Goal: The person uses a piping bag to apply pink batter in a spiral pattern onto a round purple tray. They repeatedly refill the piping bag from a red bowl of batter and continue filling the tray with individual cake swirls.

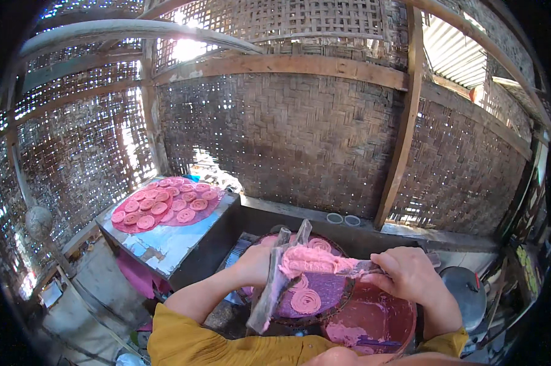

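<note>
My left hand (255, 265) is closed round a worn wooden press frame (269, 297), its fingers partly hidden behind the wood. My right hand (408, 276) grips a wooden rod (367, 266), thumb and fingers wrapped over it. A thick lump of pink dough (312, 261) coats the wood between both hands. Below them lies a round tray (339, 294) with a purplish sheet, bearing several pink dough spirals, one flat coil (305, 301) showing whole. To the right of the tray stands a reddish basin (409, 326) smeared with pink dough, a purple utensil (379, 343) inside it.
At the left, a table (166, 259) holds round pink sheets covered with several dough spirals (185, 215). A dark lidded pot (463, 291) stands beyond the basin. Two small round containers (343, 219) sit on the ledge by the woven wall (300, 140). A wooden post (403, 128) rises behind.
</note>
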A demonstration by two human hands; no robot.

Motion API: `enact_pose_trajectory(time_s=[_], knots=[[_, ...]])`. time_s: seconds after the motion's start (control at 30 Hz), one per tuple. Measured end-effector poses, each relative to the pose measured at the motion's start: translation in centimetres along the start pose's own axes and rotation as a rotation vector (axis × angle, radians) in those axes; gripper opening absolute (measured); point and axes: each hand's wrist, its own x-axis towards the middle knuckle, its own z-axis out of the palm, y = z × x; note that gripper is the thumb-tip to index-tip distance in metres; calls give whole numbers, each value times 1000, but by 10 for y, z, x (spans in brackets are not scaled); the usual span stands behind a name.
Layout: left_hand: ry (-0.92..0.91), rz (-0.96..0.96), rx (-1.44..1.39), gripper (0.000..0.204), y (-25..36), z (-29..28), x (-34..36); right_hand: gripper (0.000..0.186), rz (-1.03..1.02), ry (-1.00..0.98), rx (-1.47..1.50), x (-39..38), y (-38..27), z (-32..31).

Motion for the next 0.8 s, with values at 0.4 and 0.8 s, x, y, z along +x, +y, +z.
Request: enact_pose_trajectory(time_s=[0.4, 0.8], knots=[[169, 144, 78, 43, 4, 12, -4, 27, -9, -258, 61, 33, 0, -14], [56, 35, -71, 39, -39, 28, 1, 12, -453, 262, -361, 23, -20, 38]])
